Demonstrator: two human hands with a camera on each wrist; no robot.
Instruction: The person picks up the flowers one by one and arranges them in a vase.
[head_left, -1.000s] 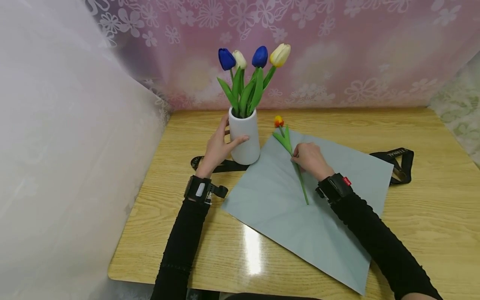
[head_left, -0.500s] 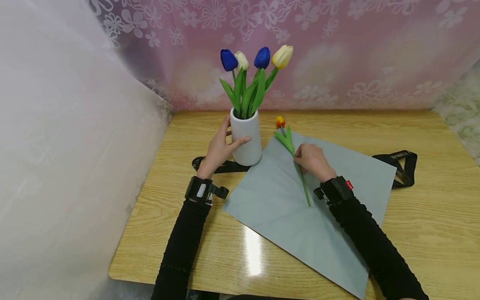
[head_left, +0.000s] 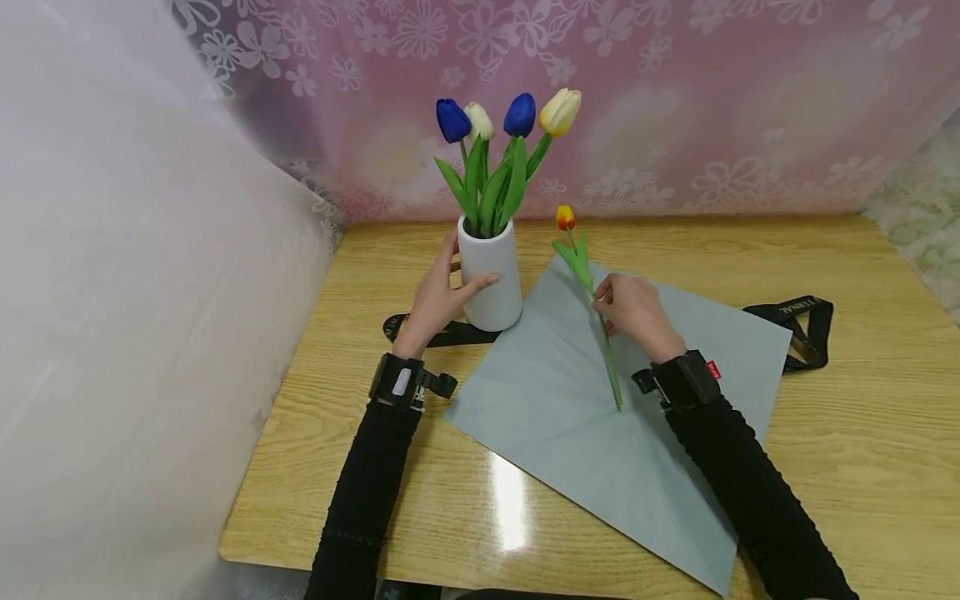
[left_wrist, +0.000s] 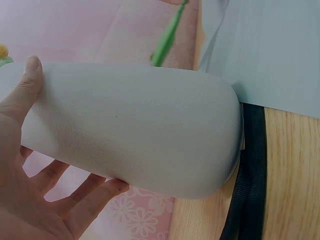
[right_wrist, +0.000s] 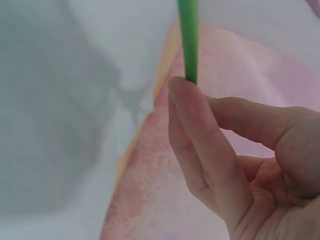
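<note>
A white vase [head_left: 491, 287] stands upright at the back of the table, holding blue tulips [head_left: 520, 115] and cream tulips [head_left: 560, 112] with green leaves. My left hand [head_left: 437, 293] grips it from the left side; in the left wrist view the thumb and fingers curve round the vase [left_wrist: 130, 125]. Between thumb and fingertips my right hand [head_left: 636, 312] pinches the stem of an orange-yellow tulip [head_left: 577, 258], whose flower points away from me. In the right wrist view the green stem [right_wrist: 189, 40] rises from the fingertips. The stem's lower end hangs over the grey sheet.
A grey-blue wrapping sheet [head_left: 600, 450] lies across the middle of the wooden table [head_left: 862, 467]. Black lettered ribbon [head_left: 813, 329] sticks out on the right, and more black ribbon [head_left: 457, 333] lies by the vase's base. A pink flowered curtain [head_left: 697, 108] hangs behind.
My right hand has raised the orange-yellow tulip slightly; its flower sits higher and farther back than before. The left hand and vase have stayed in place.
</note>
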